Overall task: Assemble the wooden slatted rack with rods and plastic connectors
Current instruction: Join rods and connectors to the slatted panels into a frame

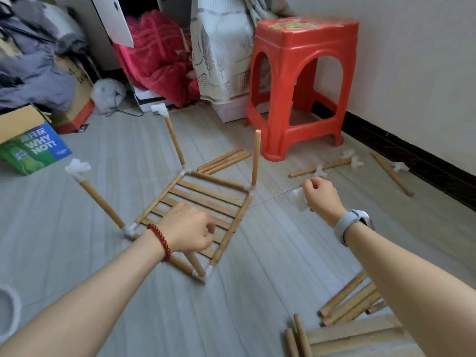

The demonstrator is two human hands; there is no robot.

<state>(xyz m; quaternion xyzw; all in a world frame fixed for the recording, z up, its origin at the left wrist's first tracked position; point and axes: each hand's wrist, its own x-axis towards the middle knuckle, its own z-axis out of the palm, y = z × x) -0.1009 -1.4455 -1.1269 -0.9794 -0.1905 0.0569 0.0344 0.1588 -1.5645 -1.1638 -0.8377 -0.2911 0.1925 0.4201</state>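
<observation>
1. Wooden slatted base [195, 202] is lying on the floor under the left hand [189, 229], whose curled fingers are gripping the near upright rod [196, 264].
2. Right hand [322, 194] is pinching a clear plastic connector [298, 199]; judging by the bare rod [255, 157] ahead of it, pushing it on squarely should be best.
3. Loose rods [347, 307] are lying beneath the right forearm; a red stool [304, 81] is standing beyond, crowding that side.
</observation>
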